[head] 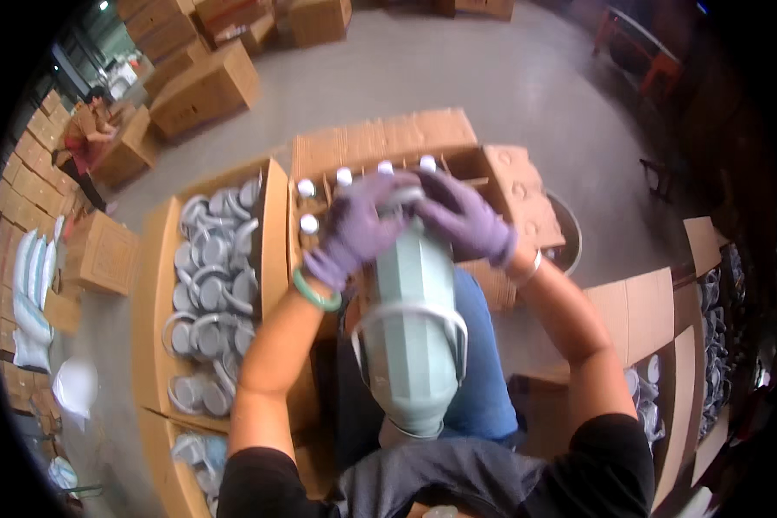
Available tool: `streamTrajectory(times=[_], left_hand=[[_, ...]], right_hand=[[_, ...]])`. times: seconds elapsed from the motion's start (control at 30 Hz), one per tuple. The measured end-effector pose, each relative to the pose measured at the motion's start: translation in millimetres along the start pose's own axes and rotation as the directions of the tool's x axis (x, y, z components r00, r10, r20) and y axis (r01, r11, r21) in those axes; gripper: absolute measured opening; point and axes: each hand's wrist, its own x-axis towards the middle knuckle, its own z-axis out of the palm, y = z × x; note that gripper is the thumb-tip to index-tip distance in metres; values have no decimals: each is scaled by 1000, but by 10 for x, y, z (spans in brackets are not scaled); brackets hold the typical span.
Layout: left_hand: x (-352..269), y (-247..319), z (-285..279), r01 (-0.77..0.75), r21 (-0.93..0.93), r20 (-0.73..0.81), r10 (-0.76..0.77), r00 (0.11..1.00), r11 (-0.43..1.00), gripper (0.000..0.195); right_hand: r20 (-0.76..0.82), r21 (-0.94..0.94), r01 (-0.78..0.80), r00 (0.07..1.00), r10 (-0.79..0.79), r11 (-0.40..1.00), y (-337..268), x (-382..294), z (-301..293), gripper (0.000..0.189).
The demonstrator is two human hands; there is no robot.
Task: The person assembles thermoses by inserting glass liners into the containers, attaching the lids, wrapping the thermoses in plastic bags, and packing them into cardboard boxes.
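A large pale green faceted jug [414,272], perhaps a vacuum flask, lies lengthwise over my lap with one end near my chest. Its light grey handle [417,311] arches across the body. At the far end, my left hand [366,223] and my right hand [463,217], both in purple knit gloves, curl their fingers round a grey cap [405,196]. Motion blur hides their exact finger contact. Just beyond them, white-capped bottles [309,223] stand in an open divided carton [497,194], partly covered by my hands.
To the left, a long open carton [152,278] holds many grey lids with loop handles [213,291]. More open cartons [680,382] with similar parts stand at right. A round bin [577,239] sits behind the divided carton. Someone [85,139] bends over a carton at far left.
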Motion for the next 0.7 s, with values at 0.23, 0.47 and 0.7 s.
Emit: streamTrajectory(times=[0.23,0.47,0.7], left_hand=[[-1159,308,-269,-62,197,22,59,998,978,83],[-2610,943,290,-370,239,321,286,903,898,41],[-3047,1460,184,-152,273,305,65,950,950,64]], right_hand=[[-51,28,-171,984,172,985,467,202,-21,66],[-152,-225,-107,986,74,968,703,129,25,57],[15,296,-167,985,170,941,146,-218,178,39]])
